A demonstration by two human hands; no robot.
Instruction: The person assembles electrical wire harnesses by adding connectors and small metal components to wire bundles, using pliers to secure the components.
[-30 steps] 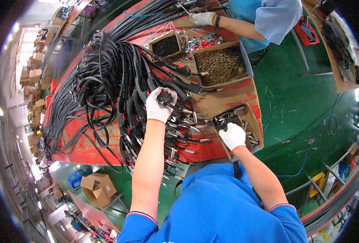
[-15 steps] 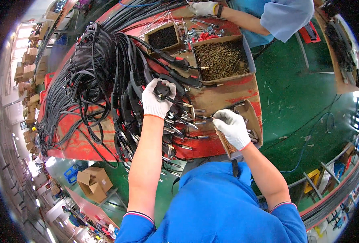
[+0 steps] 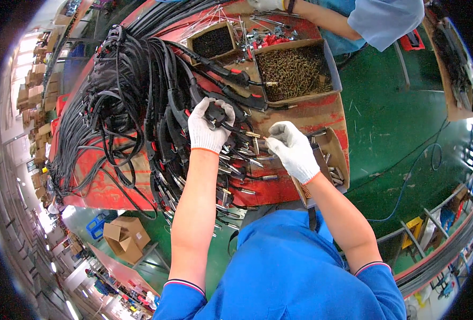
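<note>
1. Moving up and to the left since the earlier frames with the right hand in its white knitted glove (image 3: pixel 291 150), leaving the open brown cardboard box (image 3: pixel 338 154) of silvery metal cylinders (image 3: pixel 336 174) and arriving just beside a slim brass-coloured metal tip (image 3: pixel 252 134).
2. Barely shifting with the left hand in its matching white glove (image 3: pixel 208 132), still holding a black moulded plastic torch handle (image 3: pixel 215 113).
3. Switching, judging by this move, from picking at the box to working at the tip, which is apparently belonging to the held handle; not clearly touching it yet, being too small to tell.
4. Reaching in diagonally from the lower right with the right forearm, bending at the elbow and aiming the fingertips leftward.
5. Curling the right thumb and fingers toward each other, perhaps pinching something small; not showing plainly enough to tell what, or whether anything.
6. Reaching almost straight forward with the left forearm, wrapping thumb and fingers around the handle and gripping it firmly, by the look of it.
7. Keeping the handle above the worn red-painted table (image 3: pixel 321 114), left of the box, beside the tangled heap of black rubbery cables (image 3: pixel 122 93).
</note>
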